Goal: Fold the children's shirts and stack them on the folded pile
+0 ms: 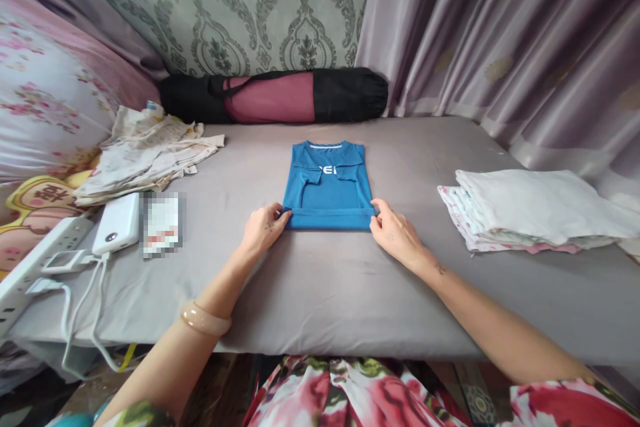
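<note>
A blue T-shirt (330, 193) with white lettering lies on the grey sheet, its sides and sleeves folded inward and its collar pointing away from me. Its bottom edge is turned up into a narrow band. At the left end of that band my left hand (266, 223) pinches the fabric between thumb and fingers. My right hand (395, 230) grips the band's right end in the same way. The fingertips of both hands are partly hidden against the cloth.
Folded white cloths (530, 207) are stacked at right, and crumpled pale clothes (145, 147) lie at left. A white power bank (117, 221), a power strip (43, 263) and cables sit at left front. A black and maroon roll bag (273, 99) lies along the wall.
</note>
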